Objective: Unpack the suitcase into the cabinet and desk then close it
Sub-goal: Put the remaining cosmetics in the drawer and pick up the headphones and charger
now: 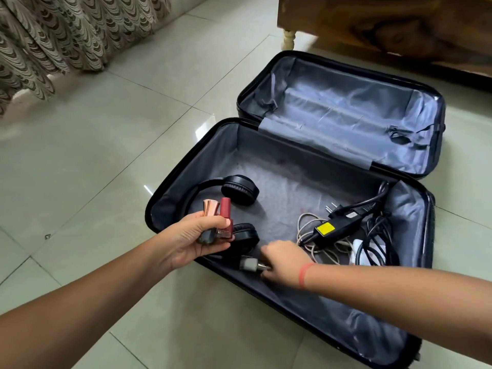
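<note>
From my feed, the suitcase [306, 312] lies wide open on the pale tiled floor [106, 161], filling the centre and right of the frame. Its lid half [346, 107] lies flat toward the upper right and shows only grey lining.

At centre left, the left hand [194, 238] is raised just over the near-left corner of the case. Its fingers are curled round two nail polish bottles [224, 230] held upright side by side, a rose-gold-capped bottle [209, 211] and a red-capped bottle [225, 207]. The thumb presses on the red one's glass.

To its right, the right hand [282, 259] reaches down to the near wall of the case, fingers bunched on the silvery cap of a grey bottle [246, 263] lying on its side on the lining. I cannot tell exactly how the fingertips sit, since the back of the hand covers them. A red band [303, 275] circles that wrist.

Black headphones [239, 190] lie in the left part of the lower half, one ear cup partly behind the left hand. At right centre sits a tangle: a black power adapter [338, 226] with a yellow label, a white cable [310, 235] coiled beneath it, and a black cable [378, 235] looped on the right.

A patterned curtain [53, 35] hangs at upper left, and wooden furniture [386, 25] with a cream leg stands at the top right.
</note>
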